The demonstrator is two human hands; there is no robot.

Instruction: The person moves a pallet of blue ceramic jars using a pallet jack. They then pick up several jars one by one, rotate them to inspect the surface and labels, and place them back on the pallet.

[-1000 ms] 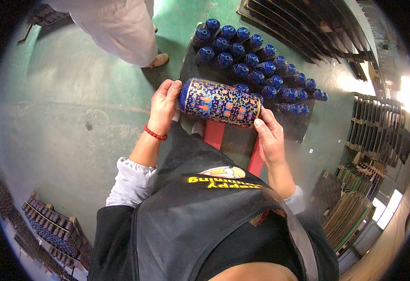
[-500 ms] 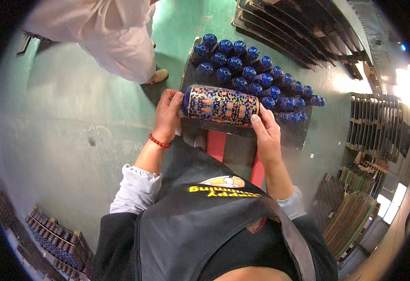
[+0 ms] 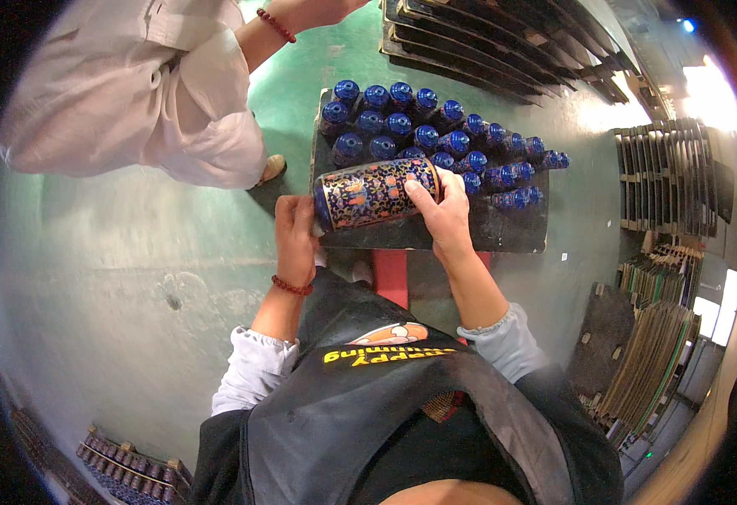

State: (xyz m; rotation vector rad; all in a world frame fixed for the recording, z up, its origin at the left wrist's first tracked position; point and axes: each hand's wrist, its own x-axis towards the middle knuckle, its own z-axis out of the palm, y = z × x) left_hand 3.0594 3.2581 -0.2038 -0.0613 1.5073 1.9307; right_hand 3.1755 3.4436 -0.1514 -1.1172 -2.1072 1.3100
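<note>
A dark blue cylindrical jar (image 3: 373,198) with a colourful floral pattern lies sideways between my two hands, its right end tilted up. My left hand (image 3: 297,227) has its fingers at the jar's plain blue left end, partly behind it. On the other end, my right hand (image 3: 446,206) grips the gold-rimmed edge, with its thumb on the patterned side. Several similar jars with shiny blue rounded ends (image 3: 371,122) stand in rows on a dark board (image 3: 503,236) just beyond.
At the upper left another person in pale clothes (image 3: 150,118) stands near the board, one forearm (image 3: 276,25) showing. Stacked dark boards (image 3: 469,42) are at the back. Racks of panels (image 3: 671,181) stand at the right. Red supports (image 3: 389,273) show under the board.
The jar has shifted left, and its right end has tipped upward. My right hand moved left with it, my left hand slightly down. The other person's forearm has come into view.
</note>
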